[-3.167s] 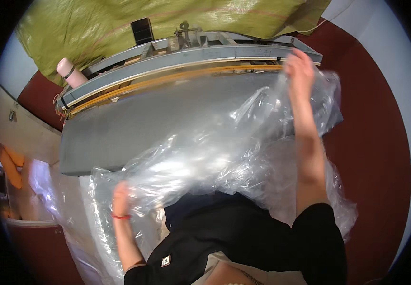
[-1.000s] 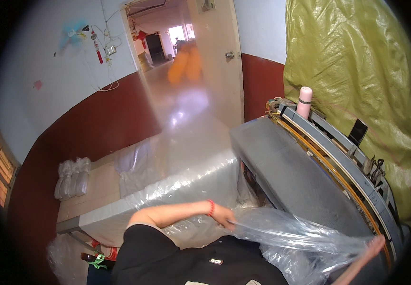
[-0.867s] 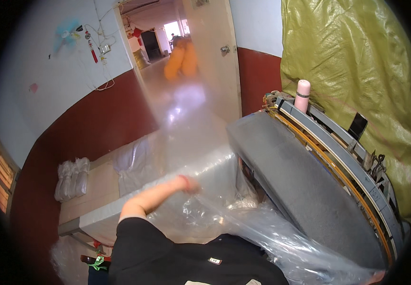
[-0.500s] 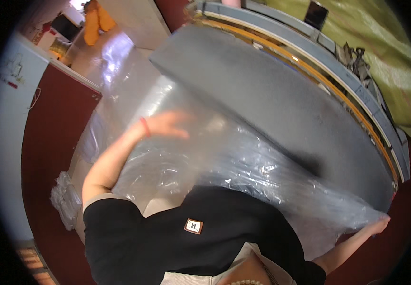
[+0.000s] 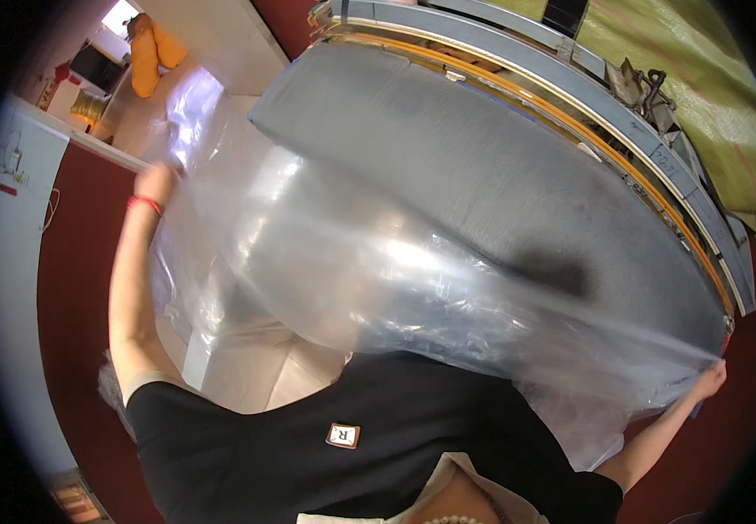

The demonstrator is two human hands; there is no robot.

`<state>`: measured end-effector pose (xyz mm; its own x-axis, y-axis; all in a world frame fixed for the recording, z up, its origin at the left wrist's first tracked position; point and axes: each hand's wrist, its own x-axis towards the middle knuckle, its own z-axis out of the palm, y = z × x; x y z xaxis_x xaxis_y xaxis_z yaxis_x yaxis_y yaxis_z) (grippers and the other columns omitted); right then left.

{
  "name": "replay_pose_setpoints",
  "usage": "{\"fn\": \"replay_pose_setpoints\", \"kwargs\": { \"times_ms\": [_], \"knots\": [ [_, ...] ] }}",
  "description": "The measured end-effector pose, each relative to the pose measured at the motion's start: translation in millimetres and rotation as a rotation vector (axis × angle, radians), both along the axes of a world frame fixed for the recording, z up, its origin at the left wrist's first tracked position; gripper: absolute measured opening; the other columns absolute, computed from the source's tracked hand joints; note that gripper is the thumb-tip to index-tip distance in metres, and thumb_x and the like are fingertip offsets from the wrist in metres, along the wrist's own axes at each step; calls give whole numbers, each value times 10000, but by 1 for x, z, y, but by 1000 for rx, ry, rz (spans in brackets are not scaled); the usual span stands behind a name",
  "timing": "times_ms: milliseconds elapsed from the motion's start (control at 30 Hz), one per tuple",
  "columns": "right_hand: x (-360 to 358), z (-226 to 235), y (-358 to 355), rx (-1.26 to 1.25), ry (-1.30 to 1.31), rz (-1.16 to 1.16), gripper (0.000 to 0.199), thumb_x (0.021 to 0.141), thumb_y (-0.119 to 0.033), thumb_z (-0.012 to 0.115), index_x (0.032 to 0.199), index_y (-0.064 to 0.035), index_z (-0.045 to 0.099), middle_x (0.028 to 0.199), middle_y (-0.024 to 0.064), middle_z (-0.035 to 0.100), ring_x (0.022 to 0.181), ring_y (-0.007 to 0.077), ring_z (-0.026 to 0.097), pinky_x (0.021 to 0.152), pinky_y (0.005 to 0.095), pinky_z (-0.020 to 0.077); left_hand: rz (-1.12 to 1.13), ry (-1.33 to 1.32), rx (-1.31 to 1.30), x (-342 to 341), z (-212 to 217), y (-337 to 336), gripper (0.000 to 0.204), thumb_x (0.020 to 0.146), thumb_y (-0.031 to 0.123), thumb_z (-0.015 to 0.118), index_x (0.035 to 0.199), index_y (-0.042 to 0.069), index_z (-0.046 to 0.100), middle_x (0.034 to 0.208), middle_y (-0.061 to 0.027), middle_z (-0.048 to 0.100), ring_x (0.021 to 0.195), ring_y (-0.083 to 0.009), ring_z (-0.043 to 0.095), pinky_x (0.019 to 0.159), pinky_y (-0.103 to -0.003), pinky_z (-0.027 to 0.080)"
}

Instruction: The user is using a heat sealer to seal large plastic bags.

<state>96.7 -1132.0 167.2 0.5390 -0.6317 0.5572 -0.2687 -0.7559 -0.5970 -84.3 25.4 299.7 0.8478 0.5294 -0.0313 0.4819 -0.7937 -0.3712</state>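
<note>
A wide sheet of clear plastic film (image 5: 321, 253) is stretched between my hands, across the near part of a long grey padded surface (image 5: 483, 148). My left hand (image 5: 158, 182), with a red string on its wrist, is closed on the film at the far left. Out at the right end of the grey surface, my right hand (image 5: 711, 379) pinches the film's other corner. From there the upper edge of the film runs as a taut line toward the left. Loose folds hang near my body.
Beyond the grey surface runs a curved metal rail (image 5: 631, 140) beside an orange strip (image 5: 561, 118). Metal clamps (image 5: 653, 92) sit at its back right, next to a yellow-green woven sheet (image 5: 701, 96). Crumpled clear plastic (image 5: 114, 384) lies on the dark red floor (image 5: 81, 262) at left.
My left hand has swung outward to the left, from open over the film to closed on its edge. The film is now pulled tauter. My right hand has risen slightly, still gripping its corner.
</note>
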Motion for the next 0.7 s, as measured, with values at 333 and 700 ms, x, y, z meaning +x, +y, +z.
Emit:
{"fn": "replay_pose_setpoints", "kwargs": {
  "times_ms": [333,700],
  "knots": [
    [-18,-20,-20,-24,165,-304,432,844,-385,451,983,6,567,998,181,581,946,325,530,814,370,397,-606,-761,-153,212,-10,-98,588,724,320,655,1196,47,435,1236,-170,420,1181,-319,352,970,-399,309],
    [-12,-32,-43,-50,276,-238,434,840,-407,472,995,-11,560,979,169,588,916,302,542,793,362,402,-549,-606,-752,277,-98,-121,538,806,361,542,1259,105,408,1354,-153,297,1261,-304,255,1029,-370,218]
  ]
}}
